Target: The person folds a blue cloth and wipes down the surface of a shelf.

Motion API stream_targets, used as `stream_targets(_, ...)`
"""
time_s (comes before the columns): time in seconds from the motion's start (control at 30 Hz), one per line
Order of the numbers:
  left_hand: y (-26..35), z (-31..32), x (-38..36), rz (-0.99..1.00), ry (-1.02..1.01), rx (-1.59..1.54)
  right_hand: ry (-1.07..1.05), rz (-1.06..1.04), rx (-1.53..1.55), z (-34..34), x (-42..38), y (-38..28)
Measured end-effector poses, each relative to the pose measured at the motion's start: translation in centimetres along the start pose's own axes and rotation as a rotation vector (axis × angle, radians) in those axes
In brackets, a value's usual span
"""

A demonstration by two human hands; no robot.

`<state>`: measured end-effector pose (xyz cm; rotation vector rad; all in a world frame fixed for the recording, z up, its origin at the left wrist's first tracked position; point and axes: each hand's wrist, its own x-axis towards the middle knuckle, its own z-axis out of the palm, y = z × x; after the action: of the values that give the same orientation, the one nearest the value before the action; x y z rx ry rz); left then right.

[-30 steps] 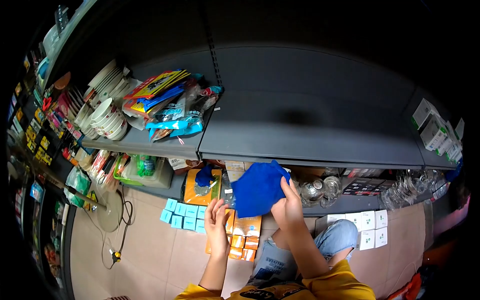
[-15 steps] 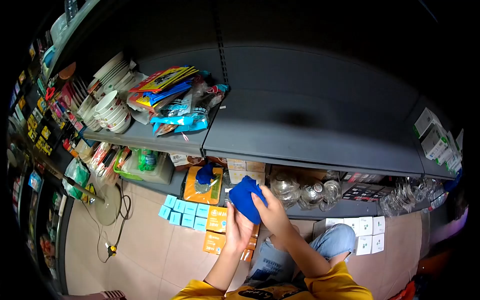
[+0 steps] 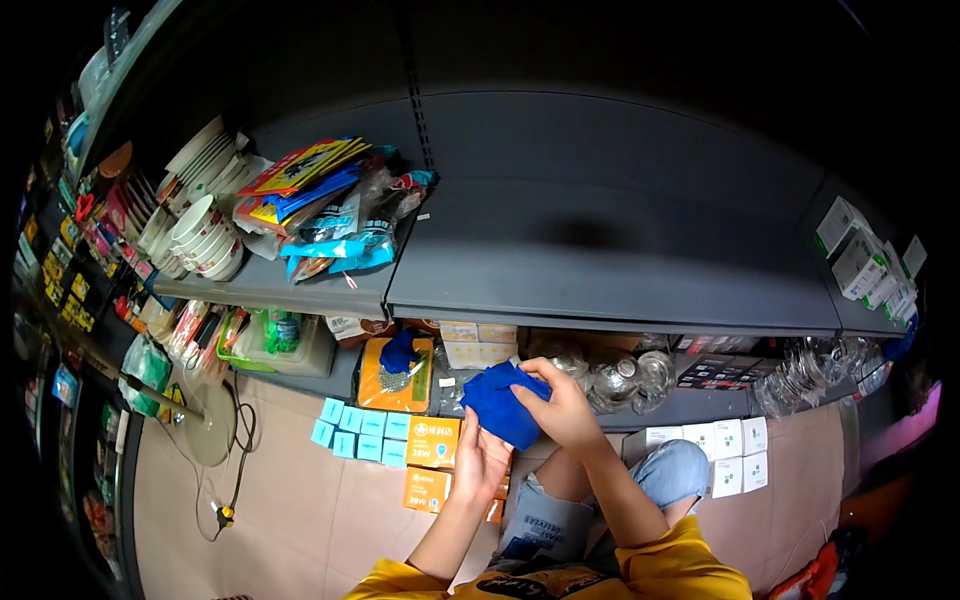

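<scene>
A folded blue cloth (image 3: 502, 404) is held up between my two hands, in front of the lower shelf. My left hand (image 3: 483, 458) supports it from below and on the left, with the thumb upright at its edge and the other fingers partly hidden behind it. On the cloth's right side, my right hand (image 3: 560, 402) is closed, its thumb pressing on the front face. Below the hands stand orange boxes (image 3: 430, 442) marked 38W. A second crumpled blue cloth (image 3: 400, 352) lies on an orange board (image 3: 372, 385) at the lower shelf.
Light blue boxes (image 3: 370, 422) stand in rows on the floor. White boxes (image 3: 728, 455) are right of my knee. Overhead juts the grey shelf (image 3: 600, 270), carrying bowls (image 3: 208, 240) and bagged packets (image 3: 345, 240). Glass jars (image 3: 615, 380) sit underneath. A cable (image 3: 245, 420) trails at left.
The blue cloth has tilted and spread slightly wider, its top edge turning right. My right hand has shifted a little right and up with it. The whole view has moved slightly.
</scene>
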<state>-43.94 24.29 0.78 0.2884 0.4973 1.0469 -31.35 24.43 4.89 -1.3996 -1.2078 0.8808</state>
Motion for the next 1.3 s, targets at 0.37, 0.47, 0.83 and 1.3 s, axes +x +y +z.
stream_targets(0.37, 1.1, 1.1, -0.7, -0.018, -0.013, 0.052, 0.197, -0.121, -0.503, -1.5, -0.6, 0.2)
stream_targets(0.47, 1.9, 2.1, -0.8, -0.009, -0.097, 0.243, -0.092, 0.196, 0.337, -2.4, -1.0, 1.8)
stream_targets(0.83, 2.4, 6.9, 3.8, 0.510, -0.268, 0.956, 0.674, -0.369, -0.325, -9.6, 0.2, -3.0)
stream_targets(1.3, 0.7, 9.9, 9.5, 1.123, -0.426, 1.490, 0.366, -0.389, -1.139, -13.2, 6.4, 1.2)
